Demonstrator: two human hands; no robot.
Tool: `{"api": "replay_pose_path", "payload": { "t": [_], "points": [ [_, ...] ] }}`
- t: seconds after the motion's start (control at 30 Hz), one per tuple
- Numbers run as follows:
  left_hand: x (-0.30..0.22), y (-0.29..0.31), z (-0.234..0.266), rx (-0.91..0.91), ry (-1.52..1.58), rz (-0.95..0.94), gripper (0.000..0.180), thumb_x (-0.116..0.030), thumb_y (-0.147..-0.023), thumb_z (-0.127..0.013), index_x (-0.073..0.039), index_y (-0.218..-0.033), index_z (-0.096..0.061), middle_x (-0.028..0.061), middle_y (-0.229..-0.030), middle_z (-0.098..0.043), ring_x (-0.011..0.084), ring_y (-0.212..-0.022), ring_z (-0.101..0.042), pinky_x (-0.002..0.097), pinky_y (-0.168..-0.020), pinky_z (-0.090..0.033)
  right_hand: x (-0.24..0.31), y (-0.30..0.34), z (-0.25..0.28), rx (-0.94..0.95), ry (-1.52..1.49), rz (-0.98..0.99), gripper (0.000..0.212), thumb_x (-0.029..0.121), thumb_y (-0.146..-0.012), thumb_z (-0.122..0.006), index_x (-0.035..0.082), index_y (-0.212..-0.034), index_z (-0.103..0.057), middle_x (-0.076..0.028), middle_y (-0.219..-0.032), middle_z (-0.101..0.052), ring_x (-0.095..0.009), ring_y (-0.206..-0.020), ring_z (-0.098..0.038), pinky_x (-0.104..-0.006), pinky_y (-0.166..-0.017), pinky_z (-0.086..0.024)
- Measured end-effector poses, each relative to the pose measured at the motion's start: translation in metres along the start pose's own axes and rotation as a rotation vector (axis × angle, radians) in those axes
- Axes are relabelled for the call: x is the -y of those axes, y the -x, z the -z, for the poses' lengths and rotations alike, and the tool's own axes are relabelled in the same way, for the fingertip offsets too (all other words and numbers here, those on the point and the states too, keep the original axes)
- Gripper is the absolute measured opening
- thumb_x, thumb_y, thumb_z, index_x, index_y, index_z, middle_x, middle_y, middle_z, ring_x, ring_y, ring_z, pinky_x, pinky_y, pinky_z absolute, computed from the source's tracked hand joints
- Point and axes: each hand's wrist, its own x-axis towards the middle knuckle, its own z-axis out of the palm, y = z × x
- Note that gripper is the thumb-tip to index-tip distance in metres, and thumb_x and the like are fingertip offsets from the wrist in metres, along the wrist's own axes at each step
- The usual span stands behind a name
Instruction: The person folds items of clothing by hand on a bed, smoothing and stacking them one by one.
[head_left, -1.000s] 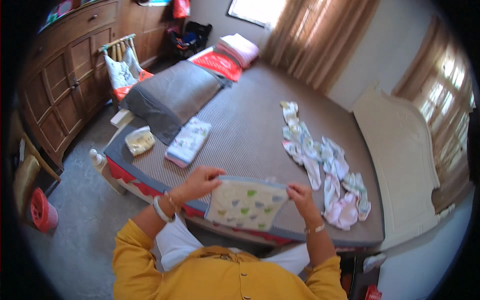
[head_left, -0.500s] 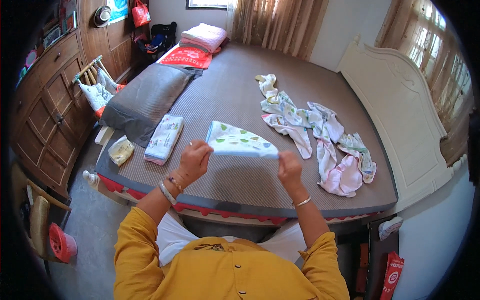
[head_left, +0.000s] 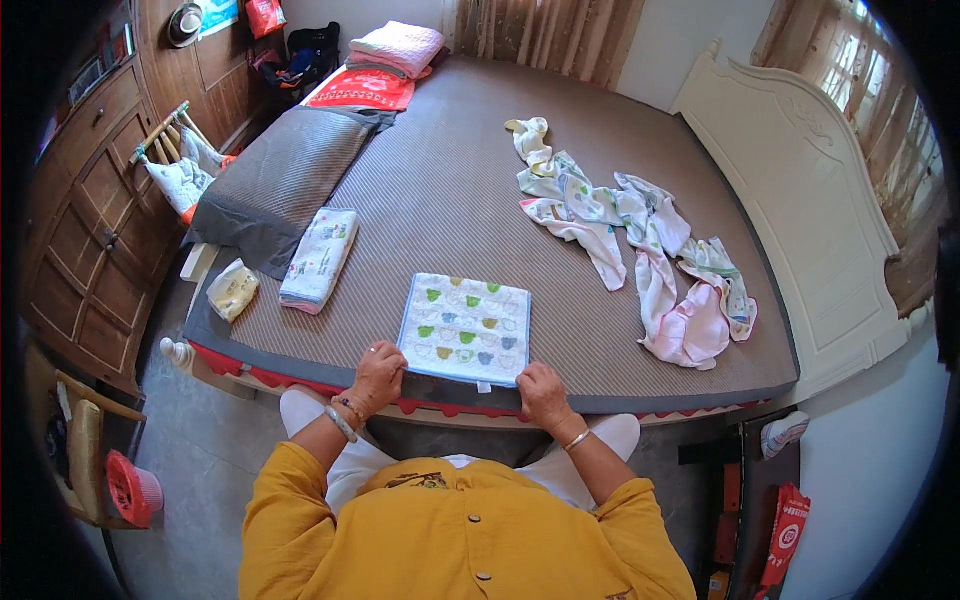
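Note:
A small white towel (head_left: 465,325) with green, olive and grey prints and a blue border lies spread flat near the bed's front edge. My left hand (head_left: 378,375) pinches its near left corner, while my right hand (head_left: 545,393) grips the near right one. A white tag sticks out from its near edge. To the left rests a folded stack of printed cloths (head_left: 320,260), with a small pale-yellow packet (head_left: 233,291) beside it. Several crumpled cloths (head_left: 640,225) in white, pink and green lie loosely heaped on the right of the bed.
The bed's grey-brown mat (head_left: 440,190) stretches ahead, with a dark folded cover (head_left: 285,175) and a pink quilt (head_left: 397,50) along its left side. A cream headboard (head_left: 800,170) borders the right. A red bin (head_left: 135,490) stands on the floor at lower left.
The towel, held up in the air before, now lies flat on the mat. Both hands have come down and toward me, still at its near corners. The view has tipped slightly downward.

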Motion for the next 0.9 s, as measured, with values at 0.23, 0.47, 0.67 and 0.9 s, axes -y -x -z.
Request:
{"api": "replay_pose_path", "payload": {
  "t": [0.23, 0.47, 0.67, 0.9],
  "points": [
    [0.001, 0.009, 0.010, 0.124, -0.036, -0.128, 0.010, -0.002, -0.069, -0.064, -0.008, -0.076, -0.064, 0.0078, -0.084, -0.062, 0.0302, -0.093, -0.061, 0.0440, -0.087, -0.047, 0.008, 0.008, 0.019, 0.050, -0.094, 0.058, 0.008, 0.001, -0.073, -0.061, 0.004, -0.080, -0.061, -0.013, -0.084, -0.058, -0.031, -0.085, -0.059, -0.0411, -0.076, -0.047],
    [-0.022, -0.041, -0.010, 0.014, 0.018, -0.138, 0.018, -0.008, -0.074, -0.069, -0.004, -0.091, -0.066, 0.0113, -0.094, -0.064, 0.0316, -0.099, -0.062, 0.0427, -0.092, -0.047, 0.010, -0.059, 0.007, -0.221, -0.222, -0.167, 0.028, 0.005, -0.082, -0.059, 0.001, -0.109, -0.062, -0.019, -0.106, -0.063, -0.036, -0.101, -0.060, -0.0455, -0.089, -0.050],
    [-0.025, -0.088, -0.089, 0.208, -0.167, 0.114, 0.064, -0.033, -0.085, -0.059, -0.006, -0.141, -0.045, 0.0208, -0.145, -0.043, 0.0415, -0.139, -0.035, 0.0594, -0.111, -0.026, 0.024, -0.122, -0.081, -0.205, -0.244, -0.059, 0.048, 0.018, -0.088, -0.057, -0.001, -0.132, -0.053, -0.028, -0.130, -0.052, -0.046, -0.122, -0.047, -0.0551, -0.110, -0.033],
    [0.033, -0.086, -0.066, 0.330, -0.206, 0.394, 0.058, -0.035, -0.095, -0.046, -0.006, -0.145, -0.040, 0.0184, -0.153, -0.034, 0.0382, -0.146, -0.024, 0.0626, -0.114, -0.018, -0.086, -0.101, -0.071, 0.121, 0.143, -0.416, 0.027, 0.026, -0.087, -0.056, 0.014, -0.110, -0.064, -0.016, -0.116, -0.059, -0.041, -0.109, -0.053, -0.0486, -0.094, -0.044]
  ]
}}
